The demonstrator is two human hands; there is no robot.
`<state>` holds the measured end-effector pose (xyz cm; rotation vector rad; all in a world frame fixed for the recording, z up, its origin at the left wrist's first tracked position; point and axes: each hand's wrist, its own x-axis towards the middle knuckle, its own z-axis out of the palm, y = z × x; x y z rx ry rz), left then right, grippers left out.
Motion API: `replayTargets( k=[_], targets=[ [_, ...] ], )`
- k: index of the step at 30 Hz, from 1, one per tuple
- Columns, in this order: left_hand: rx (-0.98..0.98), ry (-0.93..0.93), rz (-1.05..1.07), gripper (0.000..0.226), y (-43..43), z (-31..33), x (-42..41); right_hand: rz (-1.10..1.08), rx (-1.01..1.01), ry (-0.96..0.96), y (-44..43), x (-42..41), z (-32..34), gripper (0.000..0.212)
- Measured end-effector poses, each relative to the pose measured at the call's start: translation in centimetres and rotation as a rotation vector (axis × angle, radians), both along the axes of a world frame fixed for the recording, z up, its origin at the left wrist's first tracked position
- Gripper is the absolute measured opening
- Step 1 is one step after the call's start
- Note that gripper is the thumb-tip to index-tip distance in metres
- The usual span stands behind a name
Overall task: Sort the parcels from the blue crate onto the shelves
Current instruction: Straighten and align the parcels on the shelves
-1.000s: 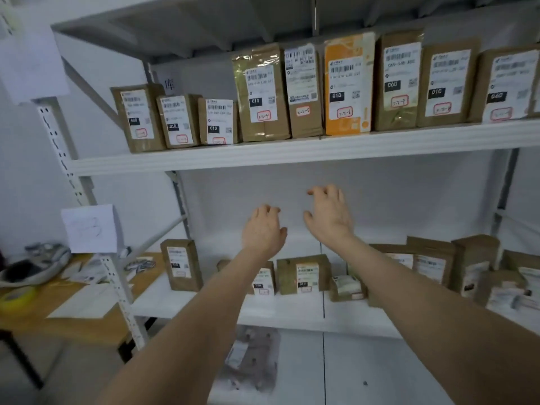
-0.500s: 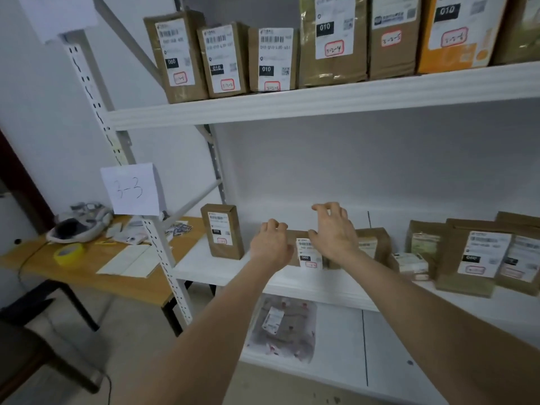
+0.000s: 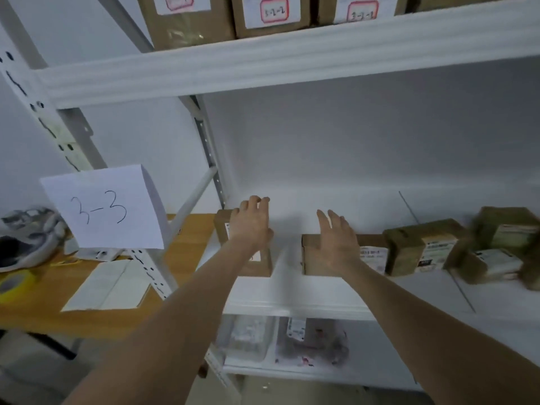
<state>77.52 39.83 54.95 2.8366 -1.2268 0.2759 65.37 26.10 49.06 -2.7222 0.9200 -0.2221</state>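
Observation:
On the middle shelf (image 3: 292, 299) an upright brown parcel (image 3: 221, 226) stands at the left end. My left hand (image 3: 252, 226) lies against its front, with the fingertips reaching above its top edge. A lower brown parcel (image 3: 310, 254) sits to the right of it, and my right hand (image 3: 336, 244) rests on it with straight fingers. Neither hand carries anything. More brown parcels with white labels (image 3: 423, 248) line the shelf further right. The blue crate is out of view.
The upper shelf (image 3: 263, 62) holds a row of labelled parcels (image 3: 271, 13). A paper sign reading 3-3 (image 3: 102, 206) hangs on the left post. To the left is a wooden table (image 3: 43, 305) with papers and a yellow tape roll (image 3: 11, 283). Plastic-bag parcels (image 3: 309, 343) lie on the lower shelf.
The view has dropped and closed in on the middle shelf. Both hands have come down from mid-air, spread apart and reached the parcels at the shelf's left end.

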Motion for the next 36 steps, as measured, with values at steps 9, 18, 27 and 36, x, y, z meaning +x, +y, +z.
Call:
replayTargets(
  k=[9, 18, 27, 36],
  targets=[
    [0.318, 0.089, -0.017, 0.102, -1.9, -1.0, 5.1, -0.087, -0.067, 0.340, -1.8, 3.8, -3.5, 0.090],
    [0.377, -0.001, -0.059, 0.045, -1.4, -0.8, 7.0, 0.021, -0.101, 0.268, 1.5, 8.0, -5.1, 0.071],
    [0.423, 0.026, -0.027, 0.047, -0.6, 0.1, 8.1, 0.083, -0.105, 0.307, 1.6, 8.7, -4.4, 0.077],
    [0.463, 0.047, -0.027, 0.038, 0.0, 1.1, 8.0, 0.086, -0.119, 0.244, 2.6, 8.5, -4.5, 0.054]
  ],
)
